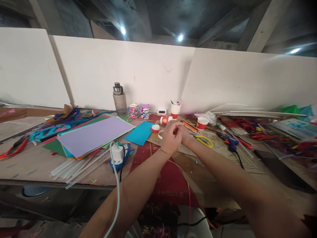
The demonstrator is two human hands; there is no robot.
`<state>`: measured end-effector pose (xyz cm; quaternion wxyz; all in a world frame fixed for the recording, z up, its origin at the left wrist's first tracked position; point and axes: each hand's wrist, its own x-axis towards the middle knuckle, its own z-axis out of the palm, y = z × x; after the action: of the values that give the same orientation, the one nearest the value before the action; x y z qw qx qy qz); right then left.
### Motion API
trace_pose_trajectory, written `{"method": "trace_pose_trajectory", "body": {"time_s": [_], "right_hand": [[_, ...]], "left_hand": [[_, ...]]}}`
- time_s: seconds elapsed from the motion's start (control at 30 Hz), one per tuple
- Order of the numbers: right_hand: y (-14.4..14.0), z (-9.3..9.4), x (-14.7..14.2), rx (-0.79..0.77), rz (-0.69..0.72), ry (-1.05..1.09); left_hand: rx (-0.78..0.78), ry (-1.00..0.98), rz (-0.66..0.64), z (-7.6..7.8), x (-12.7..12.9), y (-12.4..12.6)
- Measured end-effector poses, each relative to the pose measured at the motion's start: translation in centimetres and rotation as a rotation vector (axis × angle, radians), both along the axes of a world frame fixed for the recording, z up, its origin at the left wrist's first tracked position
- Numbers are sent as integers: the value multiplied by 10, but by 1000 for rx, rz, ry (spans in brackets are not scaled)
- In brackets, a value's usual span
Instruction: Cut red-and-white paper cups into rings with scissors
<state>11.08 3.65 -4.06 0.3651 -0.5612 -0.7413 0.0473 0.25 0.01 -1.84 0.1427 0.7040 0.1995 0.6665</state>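
Hands: left hand point(171, 137) and right hand point(183, 134) close together over the tabletop point(24, 162), fingers bent narrow (whether they hold anything, one cannot tell).
White ring point(159, 135): just beside the left hand.
Tipped cup point(165, 120): beyond both hands, toward the tabletop's back edge.
Bottle point(120, 104): upright near that edge.

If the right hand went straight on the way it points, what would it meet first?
Probably the left hand, which overlaps the right hand in view; depth is unclear, so they may already touch.

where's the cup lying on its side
Head view, just right of centre: the tipped cup lies beyond the left hand, in front of the white clock.
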Motion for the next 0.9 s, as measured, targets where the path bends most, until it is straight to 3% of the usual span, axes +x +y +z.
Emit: {"method": "trace_pose_trajectory", "body": {"time_s": [0.17,0.27,0.33,0.43,0.5,0.53,0.6,0.7,0.77,0.83,0.9], "right_hand": [[-68,-3,33,-122,133,-111],[-122,-8,26,-305,180,-214],[-159,0,14,-389,241,-215],[-199,27,-3,-591,613,-115],[-209,46,-6,-724,919,53],[-208,53,-4,-777,993,162],[-193,55,4,-806,927,313],[-161,38,17,-428,499,223],[-149,22,19,-288,263,58],[-150,12,16,-379,236,-73],[-156,13,10,-484,426,-91]], "left_hand": [[-183,-81,8,4,-6,14],[-265,-100,6,4,-8,18],[-322,-101,3,4,-8,20],[-376,-83,19,3,-9,20],[-392,-70,26,3,-9,20],[-400,-69,28,3,-9,21],[-421,-78,31,3,-10,22],[-433,-100,50,1,-11,27],[-439,-119,60,-2,-11,30],[-487,-131,46,-7,-11,34],[-544,-130,23,-14,-9,37]]}}
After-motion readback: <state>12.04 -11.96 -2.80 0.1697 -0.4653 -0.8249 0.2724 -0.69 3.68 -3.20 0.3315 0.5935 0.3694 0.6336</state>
